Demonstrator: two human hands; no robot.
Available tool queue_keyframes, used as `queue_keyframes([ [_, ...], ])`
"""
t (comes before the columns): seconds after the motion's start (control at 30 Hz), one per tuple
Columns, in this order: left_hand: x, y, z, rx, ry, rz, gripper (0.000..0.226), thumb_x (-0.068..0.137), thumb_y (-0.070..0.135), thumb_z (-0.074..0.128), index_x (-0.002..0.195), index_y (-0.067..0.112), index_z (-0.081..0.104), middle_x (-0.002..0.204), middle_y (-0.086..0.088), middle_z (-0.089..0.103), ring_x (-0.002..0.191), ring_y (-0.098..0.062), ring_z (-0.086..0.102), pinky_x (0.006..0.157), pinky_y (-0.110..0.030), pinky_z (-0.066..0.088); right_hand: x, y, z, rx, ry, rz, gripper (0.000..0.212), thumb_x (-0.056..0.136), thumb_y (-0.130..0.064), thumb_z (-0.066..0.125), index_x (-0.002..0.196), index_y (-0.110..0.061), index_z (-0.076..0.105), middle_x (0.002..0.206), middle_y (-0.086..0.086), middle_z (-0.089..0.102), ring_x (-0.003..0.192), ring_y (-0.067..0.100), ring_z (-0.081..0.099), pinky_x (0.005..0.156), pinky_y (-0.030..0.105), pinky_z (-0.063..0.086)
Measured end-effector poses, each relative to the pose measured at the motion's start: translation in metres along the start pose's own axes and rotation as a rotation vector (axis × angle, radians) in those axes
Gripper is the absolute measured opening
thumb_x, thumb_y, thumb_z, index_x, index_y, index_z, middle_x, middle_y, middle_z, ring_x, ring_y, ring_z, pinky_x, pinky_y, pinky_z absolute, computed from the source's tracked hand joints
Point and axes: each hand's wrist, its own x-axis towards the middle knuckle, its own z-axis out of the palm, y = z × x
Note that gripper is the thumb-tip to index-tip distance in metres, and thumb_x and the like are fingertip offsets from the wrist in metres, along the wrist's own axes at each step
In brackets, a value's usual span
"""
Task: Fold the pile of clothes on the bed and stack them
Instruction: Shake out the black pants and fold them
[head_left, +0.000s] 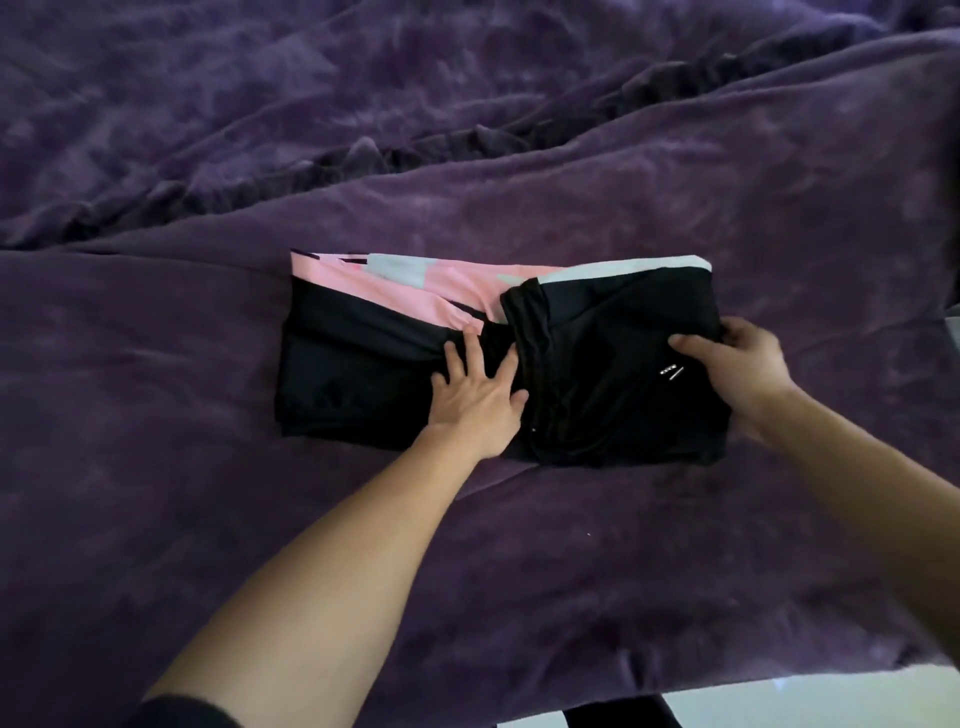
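A black garment (613, 364) with a small white logo lies partly folded on the purple blanket (260, 519), its right half doubled over. A pink and pale grey garment (395, 280) shows from beneath its far edge. My left hand (475, 397) presses flat on the middle of the black cloth, fingers spread. My right hand (737, 364) grips the right edge of the folded part, thumb on top and fingers tucked under the cloth.
The purple blanket covers the whole bed and bunches into deep folds (415, 150) behind the clothes. The bed's near edge and a strip of light floor (779, 701) show at the bottom right.
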Motion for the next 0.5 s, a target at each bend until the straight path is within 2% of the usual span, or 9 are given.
queue_keyframes([
  [0.07, -0.009, -0.008, -0.018, -0.134, 0.022, 0.055, 0.061, 0.097, 0.044, 0.042, 0.151, 0.03, 0.017, 0.159, -0.015, 0.002, 0.144, -0.04, 0.014, 0.109, -0.056, 0.027, -0.022, -0.024, 0.003, 0.023, -0.052, -0.074, 0.028, 0.072, -0.023, 0.08, 0.095, -0.02, 0.064, 0.085, -0.002, 0.075, 0.075, 0.019, 0.073, 0.06, 0.03, 0.057],
  [0.13, -0.027, -0.025, -0.036, -0.399, 0.237, 0.078, 0.05, 0.096, 0.032, 0.05, 0.143, 0.02, 0.039, 0.147, -0.013, 0.036, 0.129, -0.035, 0.043, 0.101, -0.048, 0.04, -0.049, -0.051, 0.02, 0.004, -0.093, -0.153, 0.03, 0.072, -0.019, 0.081, 0.095, -0.019, 0.061, 0.085, 0.0, 0.074, 0.077, 0.021, 0.073, 0.064, 0.033, 0.058],
  [0.2, -0.049, -0.053, -0.05, -0.565, 0.456, 0.005, 0.037, 0.094, 0.021, 0.053, 0.13, 0.011, 0.055, 0.127, -0.012, 0.054, 0.111, -0.031, 0.058, 0.092, -0.042, 0.047, -0.075, -0.075, 0.049, -0.075, -0.096, -0.206, 0.036, 0.072, -0.019, 0.081, 0.1, -0.017, 0.058, 0.092, 0.001, 0.073, 0.083, 0.023, 0.072, 0.073, 0.039, 0.059],
  [0.27, -0.073, -0.091, -0.056, -0.616, 0.558, -0.096, 0.03, 0.094, 0.016, 0.054, 0.122, 0.007, 0.061, 0.118, -0.012, 0.058, 0.102, -0.029, 0.061, 0.088, -0.041, 0.05, -0.096, -0.093, 0.087, -0.174, -0.087, -0.269, 0.04, 0.072, -0.024, 0.081, 0.101, -0.018, 0.054, 0.096, 0.0, 0.07, 0.089, 0.021, 0.068, 0.079, 0.044, 0.057],
  [0.37, -0.105, -0.15, -0.053, -0.625, 0.628, -0.24, 0.024, 0.094, 0.011, 0.054, 0.115, 0.005, 0.064, 0.109, -0.013, 0.062, 0.093, -0.029, 0.064, 0.084, -0.042, 0.052, -0.118, -0.11, 0.159, -0.272, -0.111, -0.384, 0.04, 0.07, -0.035, 0.079, 0.093, -0.023, 0.049, 0.088, -0.007, 0.065, 0.084, 0.019, 0.065, 0.072, 0.033, 0.05],
  [0.43, -0.121, -0.182, -0.048, -0.601, 0.67, -0.309, 0.022, 0.092, 0.009, 0.055, 0.11, 0.004, 0.066, 0.102, -0.014, 0.063, 0.087, -0.029, 0.065, 0.079, -0.041, 0.053, -0.124, -0.114, 0.215, -0.326, -0.212, -0.409, 0.042, 0.072, -0.035, 0.078, 0.099, -0.024, 0.047, 0.09, -0.005, 0.063, 0.087, 0.022, 0.064, 0.075, 0.032, 0.049],
  [0.5, -0.129, -0.204, -0.043, -0.583, 0.689, -0.368, 0.021, 0.092, 0.009, 0.056, 0.11, 0.004, 0.066, 0.103, -0.014, 0.063, 0.086, -0.03, 0.065, 0.079, -0.04, 0.052, -0.128, -0.114, 0.265, -0.351, -0.418, -0.307, 0.053, 0.076, -0.034, 0.077, 0.118, -0.022, 0.047, 0.1, 0.001, 0.061, 0.097, 0.025, 0.063, 0.085, 0.04, 0.053],
])
